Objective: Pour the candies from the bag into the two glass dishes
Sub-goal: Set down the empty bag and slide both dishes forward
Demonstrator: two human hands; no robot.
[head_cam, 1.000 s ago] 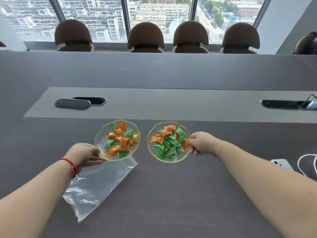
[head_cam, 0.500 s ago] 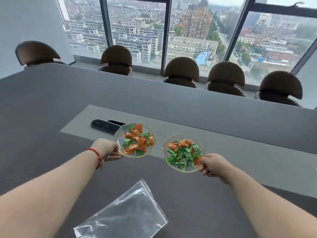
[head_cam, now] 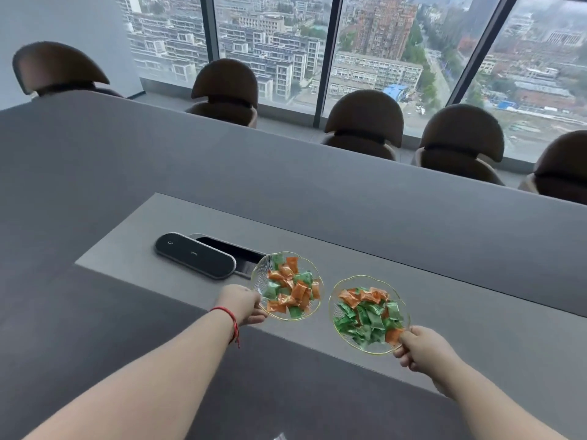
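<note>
Left hand pinching left glass dish rim, right hand pinching right glass dish rim

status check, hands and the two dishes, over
Left hand grips left gold-rimmed glass dish. Right hand grips right gold-rimmed glass dish. Both hold orange and green wrapped candies. Black oval pad beside left dish.

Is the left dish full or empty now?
Full. The left dish holds a pile of orange and green candies covering most of its bottom; the left hand grips its rim.
</note>
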